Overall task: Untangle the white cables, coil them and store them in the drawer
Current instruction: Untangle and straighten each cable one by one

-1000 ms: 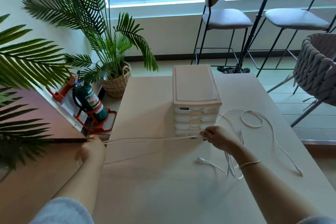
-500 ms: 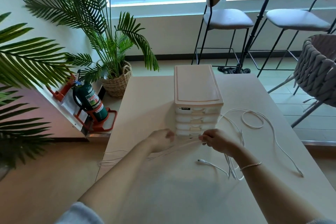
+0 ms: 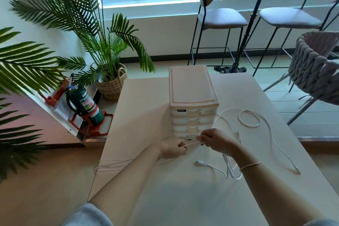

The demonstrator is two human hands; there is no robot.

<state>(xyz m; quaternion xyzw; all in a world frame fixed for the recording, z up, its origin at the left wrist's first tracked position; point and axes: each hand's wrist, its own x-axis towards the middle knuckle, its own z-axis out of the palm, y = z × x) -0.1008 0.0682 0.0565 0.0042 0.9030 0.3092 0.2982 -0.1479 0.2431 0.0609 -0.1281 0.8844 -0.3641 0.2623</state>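
Note:
A small drawer unit [image 3: 192, 93] with several shut drawers stands on the pale table [image 3: 183, 189]. Just in front of its lowest drawer, my left hand [image 3: 172, 147] and my right hand [image 3: 218, 140] each pinch a short stretch of doubled white cable [image 3: 191, 142] pulled taut between them. More white cable [image 3: 249, 118] lies looped on the table to the right, with one plug end [image 3: 199, 162] below my hands and another end [image 3: 297, 171] far right. Thin strands of cable [image 3: 110, 164] trail off the table's left edge.
A potted palm in a woven basket [image 3: 111, 86] and a green fire extinguisher [image 3: 86, 103] stand on the floor left of the table. Bar stools [image 3: 220, 18] and a woven chair [image 3: 319, 68] are behind and to the right.
My left hand swung from the table's left edge, where it held the cable stretched out, to right beside my right hand. The cable is now folded over, with slack hanging off the left edge.

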